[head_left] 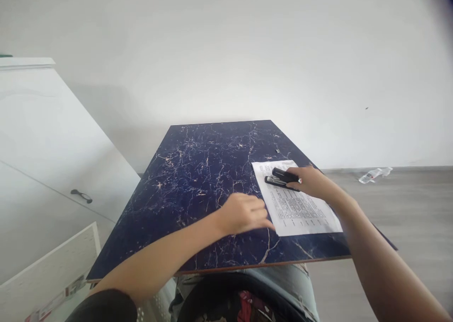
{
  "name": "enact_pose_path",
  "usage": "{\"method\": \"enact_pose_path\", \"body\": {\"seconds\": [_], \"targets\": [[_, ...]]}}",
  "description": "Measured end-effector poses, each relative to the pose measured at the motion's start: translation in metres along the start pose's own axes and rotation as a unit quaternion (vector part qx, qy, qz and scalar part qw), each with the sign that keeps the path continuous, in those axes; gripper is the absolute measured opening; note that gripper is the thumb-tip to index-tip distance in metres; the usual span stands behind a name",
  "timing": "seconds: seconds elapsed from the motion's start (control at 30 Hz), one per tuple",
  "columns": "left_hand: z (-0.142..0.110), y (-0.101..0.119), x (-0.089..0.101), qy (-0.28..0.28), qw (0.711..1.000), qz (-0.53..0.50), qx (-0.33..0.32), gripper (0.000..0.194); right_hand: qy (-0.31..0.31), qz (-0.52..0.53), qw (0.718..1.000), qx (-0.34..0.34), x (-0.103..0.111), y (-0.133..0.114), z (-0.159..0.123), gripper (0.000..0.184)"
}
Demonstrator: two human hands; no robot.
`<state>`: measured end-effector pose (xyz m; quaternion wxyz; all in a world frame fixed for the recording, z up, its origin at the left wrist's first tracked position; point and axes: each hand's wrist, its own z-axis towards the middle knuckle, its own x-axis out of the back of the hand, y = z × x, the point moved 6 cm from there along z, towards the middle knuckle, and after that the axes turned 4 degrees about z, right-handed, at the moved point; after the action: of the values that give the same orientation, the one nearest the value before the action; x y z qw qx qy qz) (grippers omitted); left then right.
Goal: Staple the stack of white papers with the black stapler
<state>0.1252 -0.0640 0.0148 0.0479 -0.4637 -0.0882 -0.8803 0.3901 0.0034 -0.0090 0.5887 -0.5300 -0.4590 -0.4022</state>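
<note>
**A:** ok where's the stapler (283, 174) sitting compared to the hands?

**B:** Over the far half of the printed sheet (300, 211), on the right side of the table (198, 185). The right hand (311, 181) is closest by a mile: thumb and fingers are closed around the stapler's right end. From the left hand (246, 213), it's off to the right and farther away.

**A:** Which way does it point?

**B:** Pretty much sideways, with the free end to the left and the gripped end to the right, tipped a bit nearer. Its top and bottom arms are spread apart at that left end. The sheet's long side runs near to far, so the stapler lies across it. Can't tell if it's resting on the paper or just above it.

**A:** And the left hand?

**B:** Fingers loosely curled, thumb stuck out to the right by the sheet's near left corner. Can't tell if it's touching the paper, and the palm's hidden, so no clue if there's anything in there. There's also a tiny dark bit (277, 150) on the table past the sheet's far edge, too small to make out.
</note>
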Motion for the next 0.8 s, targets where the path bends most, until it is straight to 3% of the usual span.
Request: {"method": "enact_pose_path", "body": {"seconds": [0.1,0.17,0.23,0.33,0.43,0.57,0.7,0.8], "targets": [[0.001,0.055,-0.012,0.004,0.995,-0.005,-0.095,0.054,0.001,0.015,0.999,0.038,-0.005,-0.041,0.007,0.019],[-0.009,0.089,-0.027,-0.024,0.990,-0.035,-0.131,0.053,0.002,0.028,0.999,0.046,-0.010,-0.074,0.013,0.021],[-0.027,0.123,-0.048,-0.054,0.980,-0.073,-0.177,0.048,-0.002,0.052,0.997,0.051,-0.019,-0.111,0.022,0.022],[-0.059,0.154,-0.090,-0.102,0.974,-0.076,-0.189,0.031,-0.006,0.071,0.994,0.088,-0.032,-0.171,0.036,0.022],[-0.078,0.164,-0.126,-0.128,0.974,-0.061,-0.175,0.021,-0.016,0.069,0.988,0.135,-0.042,-0.227,0.050,0.023],[-0.082,0.163,-0.148,-0.130,0.975,-0.037,-0.174,0.024,-0.026,0.060,0.981,0.181,-0.056,-0.286,0.067,0.026],[-0.091,0.162,-0.161,-0.187,0.967,-0.085,-0.153,0.019,-0.034,0.066,0.978,0.194,-0.073,-0.325,0.078,0.032],[-0.100,0.161,-0.166,-0.192,0.963,-0.113,-0.150,0.008,-0.047,0.091,0.972,0.210,-0.071,-0.337,0.084,0.046]]}}
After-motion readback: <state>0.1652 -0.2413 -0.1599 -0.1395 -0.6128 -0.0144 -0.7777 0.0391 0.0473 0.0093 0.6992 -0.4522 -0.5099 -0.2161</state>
